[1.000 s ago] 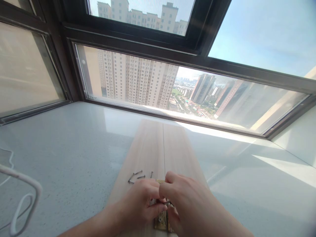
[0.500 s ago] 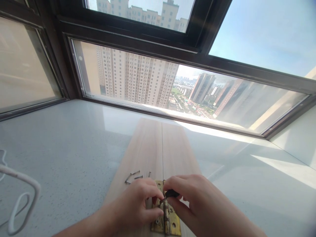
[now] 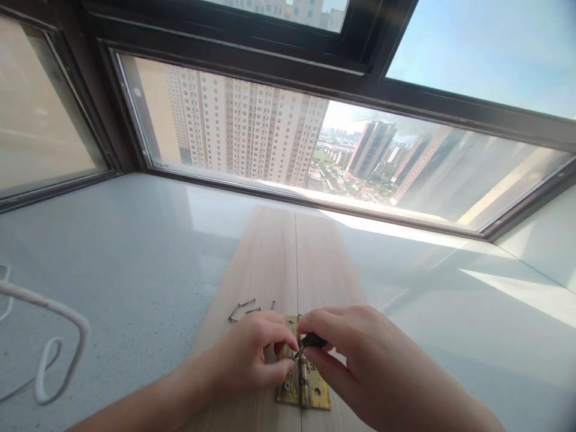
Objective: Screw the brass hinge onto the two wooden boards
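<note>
A brass hinge (image 3: 317,393) lies across the seam between two pale wooden boards (image 3: 275,240). My right hand (image 3: 355,354) is closed around a small screwdriver (image 3: 314,341) with a black handle. Its short metal shaft slants down and left to the hinge's left leaf. From the left, my left hand (image 3: 254,354) reaches over that leaf, thumb and index finger apart, the index fingertip close to the shaft. Whether it touches the shaft I cannot tell. One screw (image 3: 287,386) sits in the leaf's lower hole. Several loose screws (image 3: 246,303) lie on the left board above my left hand.
The boards rest on a speckled white sill (image 3: 148,258). A bent white rod or cable (image 3: 67,315) stands out at the left edge. Behind the sill runs a dark window frame (image 3: 252,189), with tall buildings outside. Sunlight falls on the right side.
The camera view has tilted slightly downward. My left thumb has drawn back a little from the screwdriver's shaft, widening the gap to the index finger. My right hand still grips the screwdriver.
</note>
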Demonstrator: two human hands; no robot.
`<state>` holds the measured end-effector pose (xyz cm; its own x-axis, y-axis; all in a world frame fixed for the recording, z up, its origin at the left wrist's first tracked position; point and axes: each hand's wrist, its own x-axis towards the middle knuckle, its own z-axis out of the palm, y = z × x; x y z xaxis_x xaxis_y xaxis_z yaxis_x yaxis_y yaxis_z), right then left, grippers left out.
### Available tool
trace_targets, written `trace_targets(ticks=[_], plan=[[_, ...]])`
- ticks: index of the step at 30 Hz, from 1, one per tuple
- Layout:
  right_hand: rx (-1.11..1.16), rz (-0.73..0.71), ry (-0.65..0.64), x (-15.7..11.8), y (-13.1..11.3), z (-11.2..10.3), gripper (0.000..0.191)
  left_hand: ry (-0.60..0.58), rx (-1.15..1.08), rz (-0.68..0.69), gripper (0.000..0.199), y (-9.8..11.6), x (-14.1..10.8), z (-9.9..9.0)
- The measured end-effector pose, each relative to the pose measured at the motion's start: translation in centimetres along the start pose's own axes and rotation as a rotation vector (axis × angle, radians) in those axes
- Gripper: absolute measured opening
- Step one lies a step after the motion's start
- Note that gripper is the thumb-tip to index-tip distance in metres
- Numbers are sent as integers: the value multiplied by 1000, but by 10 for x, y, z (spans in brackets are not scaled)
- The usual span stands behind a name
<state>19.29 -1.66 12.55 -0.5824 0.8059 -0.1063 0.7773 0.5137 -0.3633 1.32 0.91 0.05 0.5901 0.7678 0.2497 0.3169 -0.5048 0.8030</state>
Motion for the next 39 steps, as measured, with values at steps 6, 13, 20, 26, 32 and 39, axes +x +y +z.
trace_targets(ticks=[6, 13, 20, 26, 32, 39], plan=[[-11, 17, -4, 0, -1, -1, 15, -43, 18, 59, 17, 1, 0, -1], [-10, 16, -25, 0, -2, 0, 15, -28, 14, 95, 17, -4, -2, 1], [-21, 37, -52, 2, -4, 0, 16, -14, -6, 87, 16, -4, -1, 2], [-15, 18, -41, 1, -3, 2, 16, -17, -18, 86, 16, -3, 0, 2], [-7, 24, -21, 2, -3, 2, 16, -11, -13, 44, 11, 3, -2, 0], [-29, 40, -18, 1, -3, 3, 15, -5, 0, 74, 10, -1, -1, 1]])
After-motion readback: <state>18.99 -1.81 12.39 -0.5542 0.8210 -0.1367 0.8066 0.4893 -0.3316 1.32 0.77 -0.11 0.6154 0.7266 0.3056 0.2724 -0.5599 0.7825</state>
